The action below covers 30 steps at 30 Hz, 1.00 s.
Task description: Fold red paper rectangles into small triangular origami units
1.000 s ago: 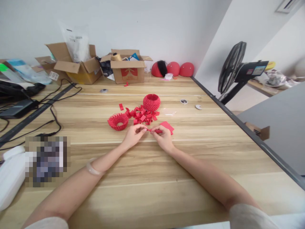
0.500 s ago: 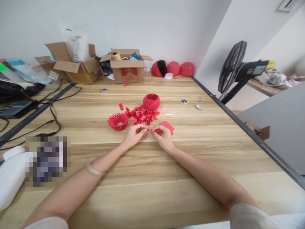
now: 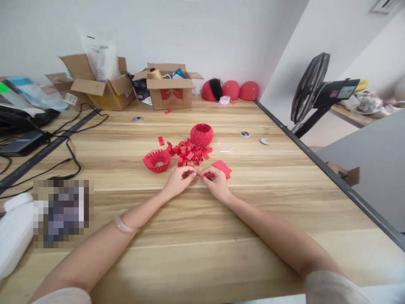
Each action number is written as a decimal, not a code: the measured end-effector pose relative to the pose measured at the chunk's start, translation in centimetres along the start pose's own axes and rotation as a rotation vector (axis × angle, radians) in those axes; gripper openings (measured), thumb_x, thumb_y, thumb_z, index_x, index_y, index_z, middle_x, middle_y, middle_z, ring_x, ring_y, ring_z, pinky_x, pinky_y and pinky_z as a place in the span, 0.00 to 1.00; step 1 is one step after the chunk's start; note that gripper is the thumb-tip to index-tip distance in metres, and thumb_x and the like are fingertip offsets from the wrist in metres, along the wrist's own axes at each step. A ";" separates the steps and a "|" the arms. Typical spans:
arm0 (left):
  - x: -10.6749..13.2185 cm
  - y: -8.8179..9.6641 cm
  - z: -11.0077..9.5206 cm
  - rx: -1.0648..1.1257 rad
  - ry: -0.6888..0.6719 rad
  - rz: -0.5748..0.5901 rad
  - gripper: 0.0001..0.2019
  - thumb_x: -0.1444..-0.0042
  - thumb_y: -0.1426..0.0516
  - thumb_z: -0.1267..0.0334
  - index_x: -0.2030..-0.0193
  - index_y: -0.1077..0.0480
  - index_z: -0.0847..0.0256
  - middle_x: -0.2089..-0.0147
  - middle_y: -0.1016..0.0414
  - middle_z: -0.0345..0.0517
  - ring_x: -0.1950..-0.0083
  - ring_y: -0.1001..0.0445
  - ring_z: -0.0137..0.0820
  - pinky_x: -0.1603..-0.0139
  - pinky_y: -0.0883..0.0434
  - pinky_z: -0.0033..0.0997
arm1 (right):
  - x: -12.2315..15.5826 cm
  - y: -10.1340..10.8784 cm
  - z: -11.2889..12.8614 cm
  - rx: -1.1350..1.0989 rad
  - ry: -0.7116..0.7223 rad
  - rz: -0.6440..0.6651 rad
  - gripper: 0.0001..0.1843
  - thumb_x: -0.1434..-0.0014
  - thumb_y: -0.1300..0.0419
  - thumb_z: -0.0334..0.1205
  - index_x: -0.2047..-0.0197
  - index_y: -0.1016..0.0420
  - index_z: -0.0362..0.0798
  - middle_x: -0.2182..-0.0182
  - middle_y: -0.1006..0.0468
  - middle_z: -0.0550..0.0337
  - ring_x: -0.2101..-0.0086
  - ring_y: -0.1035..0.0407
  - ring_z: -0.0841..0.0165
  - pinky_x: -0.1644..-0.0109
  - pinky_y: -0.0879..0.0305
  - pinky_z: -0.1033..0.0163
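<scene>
My left hand (image 3: 179, 181) and my right hand (image 3: 216, 182) meet near the table's middle, both pinching a small piece of red paper (image 3: 198, 174). Fingers cover most of that piece. Beside my right hand lie flat red paper slips (image 3: 223, 168). Just beyond my hands spreads a heap of folded red paper pieces (image 3: 190, 153). Left of it sits a shallow ring-shaped bowl of folded red paper (image 3: 157, 161), with an open centre. Behind the heap stands a rounder red paper vase (image 3: 201, 135) with a spiky rim.
Cardboard boxes (image 3: 171, 95) and red domed shapes (image 3: 230, 90) line the wall. Black cables (image 3: 74, 158) and a white bottle (image 3: 15, 232) lie at left. A black fan (image 3: 311, 86) stands beyond the right edge. A white roll (image 3: 244, 134) rests on the tabletop.
My fingers have shifted slightly around the red paper, and less of it shows between them. The view has moved a little; the other paper pieces stay in place.
</scene>
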<state>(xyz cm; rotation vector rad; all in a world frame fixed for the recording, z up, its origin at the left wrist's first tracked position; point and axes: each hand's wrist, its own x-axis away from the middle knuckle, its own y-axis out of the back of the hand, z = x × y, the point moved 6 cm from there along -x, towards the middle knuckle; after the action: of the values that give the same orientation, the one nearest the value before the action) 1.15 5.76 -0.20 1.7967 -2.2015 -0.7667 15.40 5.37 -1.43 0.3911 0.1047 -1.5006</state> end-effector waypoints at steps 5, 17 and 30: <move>0.0 -0.1 -0.1 -0.018 -0.019 0.005 0.11 0.47 0.45 0.60 0.65 0.25 0.66 0.73 0.25 0.44 0.75 0.33 0.26 0.72 0.36 0.25 | 0.0 -0.1 0.0 0.040 0.006 0.017 0.04 0.53 0.44 0.33 0.74 0.27 0.47 0.71 0.23 0.58 0.68 0.30 0.69 0.64 0.33 0.64; 0.0 0.0 -0.2 -0.040 -0.026 -0.003 0.11 0.46 0.46 0.60 0.65 0.26 0.64 0.71 0.24 0.44 0.73 0.31 0.28 0.70 0.34 0.26 | 0.0 -0.1 0.1 0.033 0.009 0.013 0.05 0.53 0.44 0.32 0.74 0.27 0.47 0.71 0.23 0.59 0.68 0.29 0.69 0.63 0.32 0.64; 0.0 0.0 -0.3 -0.044 -0.038 -0.003 0.10 0.46 0.46 0.60 0.66 0.26 0.64 0.71 0.24 0.44 0.73 0.31 0.28 0.69 0.34 0.27 | 0.1 -0.2 0.1 0.042 0.019 0.027 0.05 0.53 0.44 0.32 0.73 0.27 0.47 0.71 0.23 0.59 0.67 0.29 0.68 0.63 0.32 0.64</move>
<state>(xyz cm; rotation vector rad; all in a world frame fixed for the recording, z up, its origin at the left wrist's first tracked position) 1.25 5.65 0.05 1.7791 -2.1878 -0.8497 15.21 5.26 -1.43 0.4390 0.0829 -1.4741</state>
